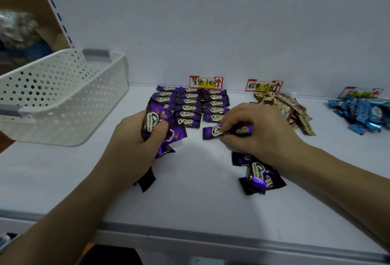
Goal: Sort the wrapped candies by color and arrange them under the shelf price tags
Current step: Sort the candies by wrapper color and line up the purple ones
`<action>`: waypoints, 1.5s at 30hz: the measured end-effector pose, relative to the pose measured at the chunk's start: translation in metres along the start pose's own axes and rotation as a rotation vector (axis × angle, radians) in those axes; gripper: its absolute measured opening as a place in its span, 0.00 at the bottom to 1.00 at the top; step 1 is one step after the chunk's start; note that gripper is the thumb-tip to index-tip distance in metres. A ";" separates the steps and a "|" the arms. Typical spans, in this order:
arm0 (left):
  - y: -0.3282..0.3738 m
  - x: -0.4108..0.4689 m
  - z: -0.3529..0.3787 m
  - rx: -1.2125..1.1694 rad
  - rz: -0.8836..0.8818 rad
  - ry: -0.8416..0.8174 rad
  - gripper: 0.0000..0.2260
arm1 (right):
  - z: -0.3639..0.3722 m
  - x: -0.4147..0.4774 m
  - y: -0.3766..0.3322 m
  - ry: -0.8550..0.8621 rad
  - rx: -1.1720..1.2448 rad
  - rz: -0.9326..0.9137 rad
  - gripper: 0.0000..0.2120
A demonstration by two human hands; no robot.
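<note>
A purple candy is pinched between the thumb and curled fingertips of the right hand at the near end of the rows of purple candies, which are laid out below the purple price tag; the right-hand column is probably being extended. A spare bunch is gripped in the left hand, thumb pressed on top, presumably as ready supply. Loose purple candies are left by the right wrist. The brown pile and blue pile are kept apart at right.

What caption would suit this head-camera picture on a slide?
Left hand grips a bunch of purple candies; right hand pinches a single candy in front of the sorted purple rows.
</note>
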State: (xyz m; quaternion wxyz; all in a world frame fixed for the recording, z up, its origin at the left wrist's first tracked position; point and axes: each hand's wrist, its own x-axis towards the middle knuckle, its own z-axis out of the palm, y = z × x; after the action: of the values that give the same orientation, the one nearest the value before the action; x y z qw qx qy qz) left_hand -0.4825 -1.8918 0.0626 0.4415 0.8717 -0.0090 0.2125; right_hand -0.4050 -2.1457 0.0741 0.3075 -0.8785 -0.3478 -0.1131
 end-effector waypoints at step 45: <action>-0.013 -0.009 -0.053 -0.113 -0.154 0.129 0.12 | 0.037 0.028 -0.066 -0.076 0.242 0.111 0.10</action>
State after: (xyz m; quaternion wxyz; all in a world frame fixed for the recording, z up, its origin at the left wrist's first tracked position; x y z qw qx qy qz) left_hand -0.5073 -1.8438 0.0768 0.5044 0.8281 0.0747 0.2329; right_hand -0.4301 -2.0702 0.0865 0.4037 -0.8564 -0.3214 -0.0196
